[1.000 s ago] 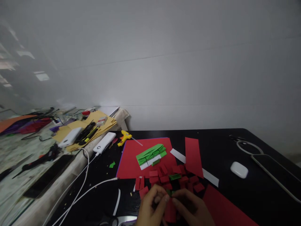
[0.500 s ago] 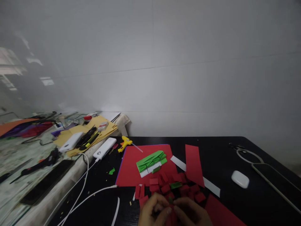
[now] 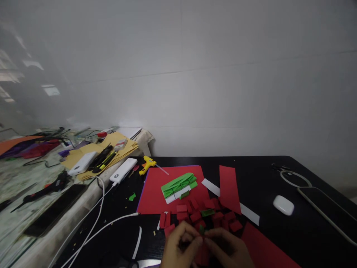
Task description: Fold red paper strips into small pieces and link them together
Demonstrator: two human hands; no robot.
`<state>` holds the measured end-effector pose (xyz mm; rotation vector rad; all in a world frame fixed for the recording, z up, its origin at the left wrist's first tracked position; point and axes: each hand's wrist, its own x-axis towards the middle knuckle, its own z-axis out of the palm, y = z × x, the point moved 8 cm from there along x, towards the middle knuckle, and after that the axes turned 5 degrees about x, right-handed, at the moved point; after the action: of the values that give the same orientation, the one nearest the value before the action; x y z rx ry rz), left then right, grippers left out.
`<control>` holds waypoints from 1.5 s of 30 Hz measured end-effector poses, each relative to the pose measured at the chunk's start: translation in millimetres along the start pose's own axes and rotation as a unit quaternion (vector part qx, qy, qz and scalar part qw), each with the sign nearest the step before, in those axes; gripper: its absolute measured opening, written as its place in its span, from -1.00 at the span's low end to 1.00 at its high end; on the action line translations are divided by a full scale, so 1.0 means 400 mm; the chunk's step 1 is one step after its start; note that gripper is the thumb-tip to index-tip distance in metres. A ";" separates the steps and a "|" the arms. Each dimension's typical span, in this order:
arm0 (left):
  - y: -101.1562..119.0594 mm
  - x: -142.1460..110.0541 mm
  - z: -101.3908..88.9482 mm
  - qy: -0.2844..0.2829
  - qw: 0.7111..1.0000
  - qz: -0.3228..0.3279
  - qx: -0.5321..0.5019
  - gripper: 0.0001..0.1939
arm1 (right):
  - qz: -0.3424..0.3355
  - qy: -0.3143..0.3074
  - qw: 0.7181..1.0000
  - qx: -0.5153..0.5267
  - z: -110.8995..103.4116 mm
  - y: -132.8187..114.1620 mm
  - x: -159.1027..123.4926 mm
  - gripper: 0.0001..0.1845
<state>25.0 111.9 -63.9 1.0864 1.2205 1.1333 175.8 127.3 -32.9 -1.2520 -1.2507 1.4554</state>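
Observation:
My left hand (image 3: 182, 245) and my right hand (image 3: 227, 248) meet at the bottom middle, thumbs and fingers pinched close together. Between them is a small folded red paper piece (image 3: 202, 257), partly hidden by the fingers. A bit of green paper (image 3: 201, 229) pokes up at the fingertips. Just beyond lie several small folded red paper pieces (image 3: 182, 209) in a loose heap, with a green paper strip (image 3: 208, 212) among them. Folded green paper strips (image 3: 180, 184) rest on a large red sheet (image 3: 153, 197).
A yellow glue gun (image 3: 147, 164), a white power bank (image 3: 123, 170) with cable and a white strip (image 3: 137, 242) lie left. Scissors (image 3: 149, 263) show partly at the bottom edge. To the right are a red paper strip (image 3: 230, 190), a white earbud case (image 3: 283, 205) and a phone (image 3: 329, 208).
The view has tipped slightly downward, so the table sits higher and the scissors have come into sight at the bottom. Both hands keep their pinch, with only slight finger movement.

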 end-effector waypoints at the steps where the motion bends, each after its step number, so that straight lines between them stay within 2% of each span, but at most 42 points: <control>1: 0.006 -0.003 0.001 -0.002 1.000 -0.008 -0.009 -0.53 | -0.002 -0.004 1.000 -0.002 0.000 -0.001 -0.001 -0.63; 4: 0.027 -0.010 -0.002 0.004 1.000 -0.020 -0.014 -0.52 | 0.000 0.006 1.000 -0.010 -0.004 0.002 -0.005 -0.64; 8: 0.051 -0.016 0.005 -0.034 0.999 -0.019 0.025 -0.58 | -0.010 0.019 1.000 -0.016 -0.007 -0.002 -0.012 -0.68; 17: 0.092 -0.027 0.005 -0.042 0.997 -0.020 0.065 -0.66 | -0.024 0.030 0.999 -0.018 -0.015 -0.015 -0.024 -0.80; 24: 0.091 -0.026 0.007 -0.065 0.996 -0.009 0.059 -0.69 | -0.030 0.033 0.999 -0.019 -0.016 -0.027 -0.026 -0.79; 34: 0.108 -0.026 0.005 -0.063 0.996 0.031 0.060 -0.73 | -0.026 -0.009 0.999 0.044 0.004 -0.030 -0.027 -0.76; 39: 0.105 -0.026 0.002 -0.061 0.996 0.026 0.056 -0.70 | -0.034 0.003 0.999 0.026 0.002 -0.035 -0.027 -0.74; 45: 0.111 -0.026 -0.002 -0.058 0.994 0.040 0.088 -0.73 | -0.034 0.010 0.997 0.071 0.002 -0.025 -0.027 -0.73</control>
<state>21.9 107.2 -18.9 1.3273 1.2104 1.0222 176.6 118.3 -21.2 -1.1172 -1.1455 1.4520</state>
